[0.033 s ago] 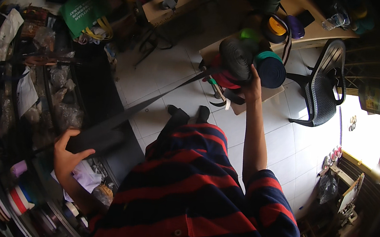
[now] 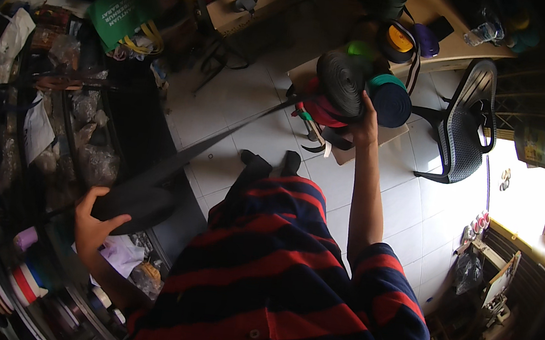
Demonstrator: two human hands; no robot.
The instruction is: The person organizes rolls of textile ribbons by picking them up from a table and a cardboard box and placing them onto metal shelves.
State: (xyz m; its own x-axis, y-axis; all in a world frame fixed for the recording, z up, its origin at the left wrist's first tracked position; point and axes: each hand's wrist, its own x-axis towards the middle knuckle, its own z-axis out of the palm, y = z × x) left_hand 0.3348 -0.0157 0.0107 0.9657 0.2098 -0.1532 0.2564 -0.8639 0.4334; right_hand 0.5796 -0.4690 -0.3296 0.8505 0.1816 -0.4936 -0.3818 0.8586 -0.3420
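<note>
My right hand (image 2: 365,125) grips a large dark grey roll of webbing (image 2: 340,81), thumb at its right edge and most fingers hidden behind it. From that roll a dark webbing strap (image 2: 205,144) stretches down to the left, crossing above the floor. At its other end my left hand (image 2: 92,225) is curved around a dark, blurred bundle of the strap, thumb and fingers on its left side. A navy roll (image 2: 391,104) with a teal one behind it stands just right of my right hand, and a red roll (image 2: 322,111) lies under the grey one.
A black chair (image 2: 467,140) stands to the right on the tiled floor. Beyond the rolls is a wooden table (image 2: 460,56) with an orange-centred roll (image 2: 399,39) and a purple roll (image 2: 425,40). Shelves of plastic-wrapped goods (image 2: 97,163) and ribbon spools (image 2: 28,285) line the left.
My left hand has shifted slightly left with the bundle. The strap looks narrower near the grey roll, which has turned a little; my right hand stays on it.
</note>
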